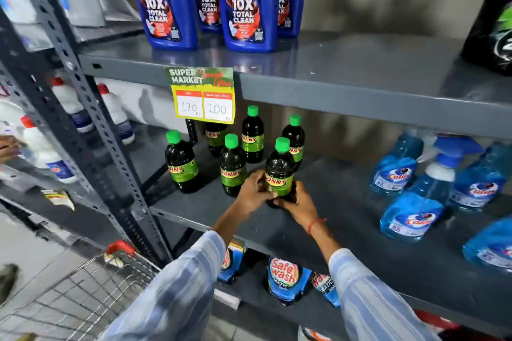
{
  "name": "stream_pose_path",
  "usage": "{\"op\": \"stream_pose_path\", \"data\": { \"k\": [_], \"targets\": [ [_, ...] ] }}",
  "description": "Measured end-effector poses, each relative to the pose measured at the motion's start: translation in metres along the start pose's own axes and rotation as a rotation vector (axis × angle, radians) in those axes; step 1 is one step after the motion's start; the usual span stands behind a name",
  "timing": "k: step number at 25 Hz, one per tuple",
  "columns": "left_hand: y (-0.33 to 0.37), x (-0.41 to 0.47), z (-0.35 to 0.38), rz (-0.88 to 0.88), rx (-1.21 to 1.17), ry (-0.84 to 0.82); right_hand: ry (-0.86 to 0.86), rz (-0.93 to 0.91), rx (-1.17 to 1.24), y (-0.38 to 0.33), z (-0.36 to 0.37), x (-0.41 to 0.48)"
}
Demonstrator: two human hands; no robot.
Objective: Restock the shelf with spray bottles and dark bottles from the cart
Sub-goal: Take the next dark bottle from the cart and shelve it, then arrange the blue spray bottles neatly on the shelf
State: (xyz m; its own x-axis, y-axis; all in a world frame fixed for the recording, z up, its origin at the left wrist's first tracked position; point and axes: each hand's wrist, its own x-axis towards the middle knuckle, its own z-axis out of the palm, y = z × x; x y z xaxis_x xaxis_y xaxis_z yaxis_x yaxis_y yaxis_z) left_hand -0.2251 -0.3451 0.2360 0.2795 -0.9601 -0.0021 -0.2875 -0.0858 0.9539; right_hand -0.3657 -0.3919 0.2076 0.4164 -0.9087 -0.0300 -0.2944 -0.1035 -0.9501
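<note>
A dark bottle with a green cap and green label stands upright near the front of the grey middle shelf. My left hand grips its lower left side and my right hand holds its base from the right. Several more dark bottles stand behind and to the left of it. Blue spray bottles stand in a group at the right end of the same shelf. The wire cart is at lower left, its contents out of view.
Blue toilet-cleaner bottles stand on the shelf above, over a price tag. Detergent pouches sit on the shelf below. White bottles fill the neighbouring rack at left, where another person's hand shows.
</note>
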Motion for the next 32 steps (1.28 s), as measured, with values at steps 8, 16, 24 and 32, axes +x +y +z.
{"op": "stream_pose_path", "data": {
  "k": [8, 16, 24, 32],
  "targets": [
    [-0.015, 0.021, 0.004, 0.024, -0.020, -0.036, 0.067, 0.011, -0.041, 0.013, 0.010, 0.019],
    [-0.011, 0.005, 0.014, -0.063, 0.266, -0.044, 0.011, 0.062, -0.147, 0.010, 0.004, 0.013],
    [0.068, -0.035, 0.068, -0.122, 0.633, -0.267, -0.152, 0.175, -0.683, -0.025, -0.103, -0.051],
    [0.155, -0.070, 0.263, 0.209, 0.323, -0.422, 0.522, -0.128, -0.545, -0.004, -0.269, -0.166]
  ]
}}
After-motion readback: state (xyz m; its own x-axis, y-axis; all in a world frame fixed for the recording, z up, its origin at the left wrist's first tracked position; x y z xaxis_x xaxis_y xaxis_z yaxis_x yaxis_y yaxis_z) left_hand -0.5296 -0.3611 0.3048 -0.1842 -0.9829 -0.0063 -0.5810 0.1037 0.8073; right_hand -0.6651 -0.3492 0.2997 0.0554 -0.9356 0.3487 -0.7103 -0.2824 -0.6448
